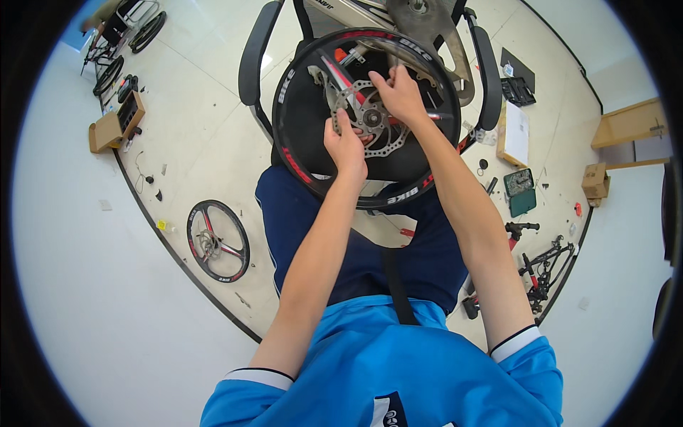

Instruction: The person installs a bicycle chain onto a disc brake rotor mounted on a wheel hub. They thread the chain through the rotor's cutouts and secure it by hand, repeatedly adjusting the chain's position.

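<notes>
A black three-spoke bicycle wheel (297,167) with red and white markings lies flat on the black seat of an office chair in front of me. At its hub is a silver brake disc (390,147) with a pierced, wavy rim. My left hand (346,147) is closed on the disc's left edge, thumb on top and fingertips showing beneath. Over the disc's upper right, my right hand (403,94) is closed, its thumb pointing left. Whatever its fingers pinch is too blurred to name. A silver and black part (318,75) shows left of the disc.
Armrests (259,53) flank the wheel, and a metal bicycle frame (348,13) lies beyond it. On the floor are a second wheel (240,240) at left, an open green case (521,192) at right, a dark folded bicycle (546,274) and an open cardboard box (107,134).
</notes>
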